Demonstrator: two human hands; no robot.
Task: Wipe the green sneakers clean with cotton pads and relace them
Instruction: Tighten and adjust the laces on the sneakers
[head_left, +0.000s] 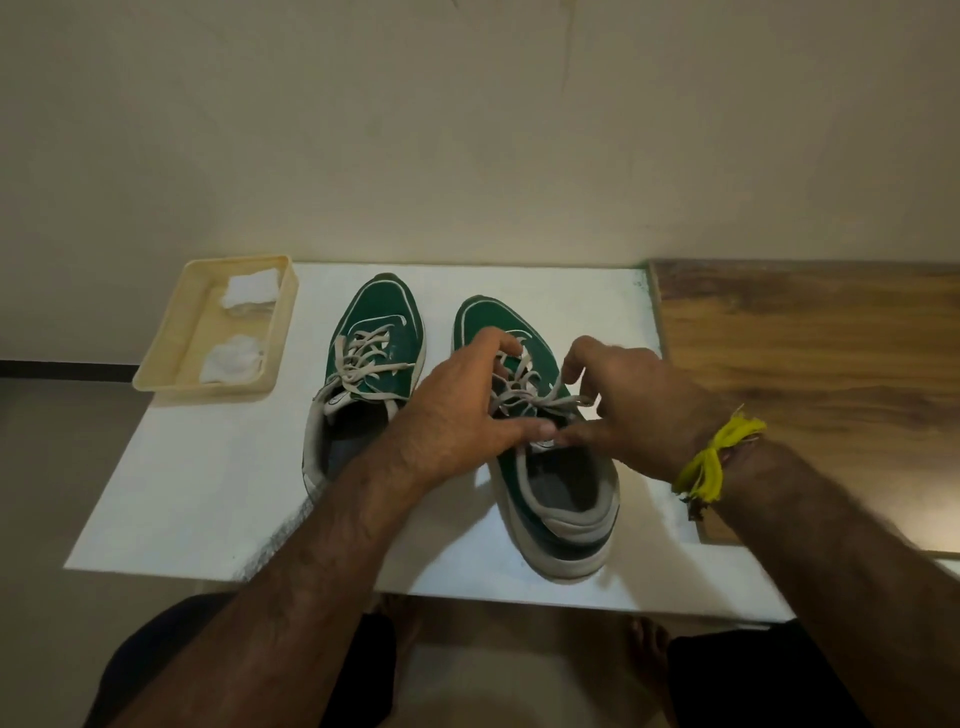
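Observation:
Two green sneakers with white soles stand toes-away on a white board (208, 478). The left sneaker (379, 322) is laced, its beige lace ends lying loose. Both my hands are over the right sneaker (558, 499). My left hand (457, 415) curls its fingers around the beige laces (524, 395) near the tongue. My right hand (634, 410) pinches a lace end on the shoe's right side. Our thumbs nearly touch above the tongue. The hands hide part of the lacing.
A cream plastic tray (171, 332) at the board's back left holds two white cotton pads (249, 291). A wooden tabletop (810, 374) adjoins the board on the right. A wall rises behind. A yellow thread band (711, 457) circles my right wrist.

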